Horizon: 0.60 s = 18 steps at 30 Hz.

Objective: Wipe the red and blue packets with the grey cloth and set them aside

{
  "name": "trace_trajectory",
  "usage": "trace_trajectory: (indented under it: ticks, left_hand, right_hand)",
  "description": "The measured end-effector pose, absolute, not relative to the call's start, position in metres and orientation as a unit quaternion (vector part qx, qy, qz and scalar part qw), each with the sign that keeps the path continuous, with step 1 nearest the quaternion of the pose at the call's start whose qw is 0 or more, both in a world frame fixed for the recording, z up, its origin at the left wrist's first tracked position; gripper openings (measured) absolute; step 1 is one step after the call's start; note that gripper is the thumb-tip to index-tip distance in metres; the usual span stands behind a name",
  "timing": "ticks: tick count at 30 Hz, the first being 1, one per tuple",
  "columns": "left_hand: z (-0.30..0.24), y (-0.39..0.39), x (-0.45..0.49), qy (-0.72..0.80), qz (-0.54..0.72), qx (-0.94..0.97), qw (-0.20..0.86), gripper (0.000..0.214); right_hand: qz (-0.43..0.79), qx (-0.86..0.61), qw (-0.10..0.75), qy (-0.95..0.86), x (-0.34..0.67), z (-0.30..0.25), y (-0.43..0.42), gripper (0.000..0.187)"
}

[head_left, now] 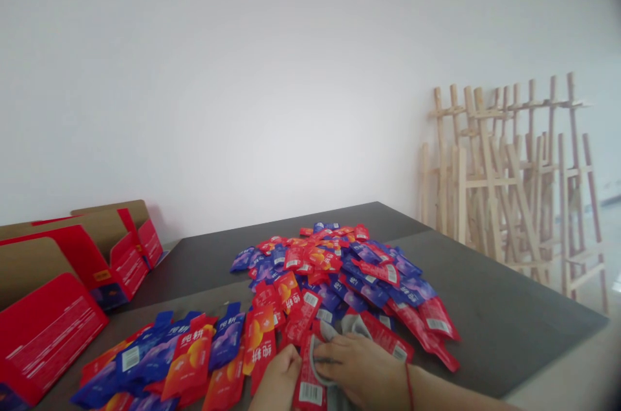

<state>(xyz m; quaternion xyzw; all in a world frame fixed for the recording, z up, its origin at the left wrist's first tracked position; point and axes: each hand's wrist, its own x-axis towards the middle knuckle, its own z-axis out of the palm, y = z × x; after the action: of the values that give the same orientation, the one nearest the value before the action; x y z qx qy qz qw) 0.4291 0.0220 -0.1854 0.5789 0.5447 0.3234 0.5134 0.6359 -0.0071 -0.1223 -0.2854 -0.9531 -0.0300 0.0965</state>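
Observation:
Near the front edge of the table, my left hand (279,380) is closed at the left edge of a red pouch (310,377) with a white barcode label; its fingertips are partly hidden. My right hand (361,369), wearing a red string at the wrist, has its fingers bent over a grey cloth (356,325) that lies against the same pouch. Just beyond both hands spreads a heap of red and purple-blue pouches (317,259). To the left of my left hand, more pouches (189,359) overlap in a looser row, some printed with orange fruit.
Red display boxes with brown insides, a near one (48,333) and others behind (123,262), stand along the left. The dark table (490,307) reaches toward a white wall (291,74). Several wooden easels (490,191) lean beyond its right side.

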Motion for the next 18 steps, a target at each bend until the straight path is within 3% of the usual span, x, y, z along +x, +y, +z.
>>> trace_trajectory:
  ticks: [8,13,18]
  left_hand:
    - [-0.183,0.022,0.427,0.565,0.313,0.597,0.476,0.02]
    - [-0.187,0.024,0.427,0.578,0.285,0.622,0.445,0.02]
    - [-0.187,0.025,0.414,0.578,0.273,0.666,0.385,0.022]
  right_hand:
    - [-0.115,-0.181,0.122,-0.969,0.626,-0.135,-0.01,0.023]
    - [-0.05,-0.313,0.117,-0.941,0.628,-0.136,-0.006,0.037]
    - [-0.001,-0.419,0.117,-0.9,0.619,-0.143,0.002,0.038]
